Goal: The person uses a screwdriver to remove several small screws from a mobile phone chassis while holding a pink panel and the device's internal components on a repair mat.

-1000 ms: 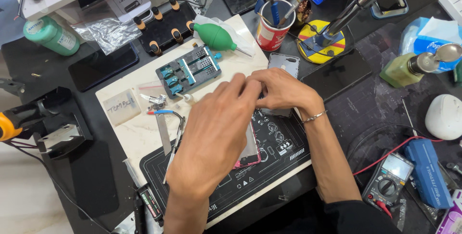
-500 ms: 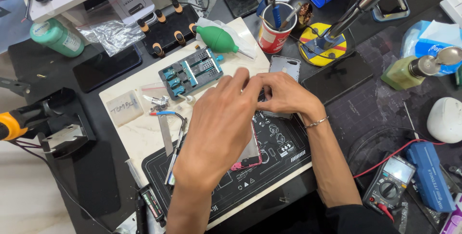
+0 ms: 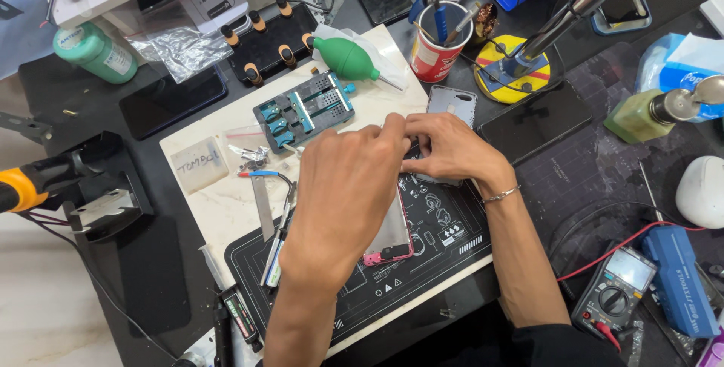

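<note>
Both my hands pinch at the top edge of the pink-framed opened phone (image 3: 392, 239): left hand (image 3: 343, 186) covers it, right hand (image 3: 445, 148) fingertips together on sth tiny, can't tell what. Risk imo: a slip could tear a flex or flick the part toward the loose small metal screws (image 3: 253, 157) nearby.

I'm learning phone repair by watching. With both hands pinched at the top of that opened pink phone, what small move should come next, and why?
Probably a slow, slight lift at the top edge. The left hand covers the pink phone on the black mat, and the right hand pinches at the same end; what they grip is hidden, so gentleness seems wise.
</note>
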